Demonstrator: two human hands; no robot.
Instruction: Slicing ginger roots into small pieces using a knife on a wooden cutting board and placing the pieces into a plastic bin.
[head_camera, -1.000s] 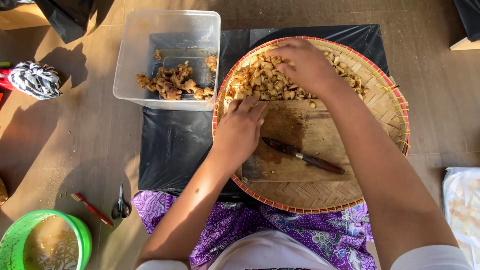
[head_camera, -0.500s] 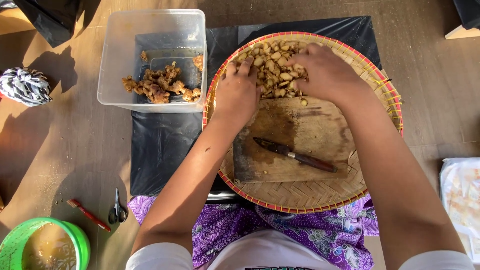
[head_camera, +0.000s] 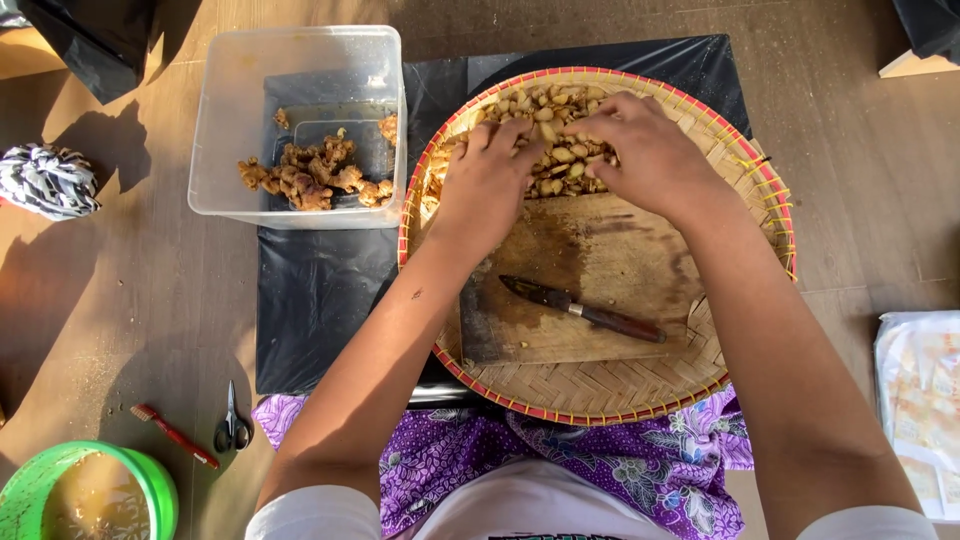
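Note:
Both of my hands rest in a pile of cut ginger pieces (head_camera: 548, 140) at the far side of a round woven bamboo tray (head_camera: 740, 330). My left hand (head_camera: 488, 178) lies fingers-down on the left of the pile, my right hand (head_camera: 645, 150) curls over its right side. Whether either hand grips pieces is hidden. A wooden cutting board (head_camera: 590, 270) lies in the tray, with a dark knife (head_camera: 585, 310) on it, nearer to me than both hands.
A clear plastic tub (head_camera: 230, 120) with whole ginger roots (head_camera: 310, 175) stands left of the tray on black plastic sheet (head_camera: 320, 300). On the wooden floor at left lie scissors (head_camera: 231, 425), a red toothbrush (head_camera: 172, 435) and a green bowl (head_camera: 150, 480) of murky water.
My left hand moved from the cutting board up into the ginger pile. My right hand drew inward toward it, so both hands now sit close together on the pieces.

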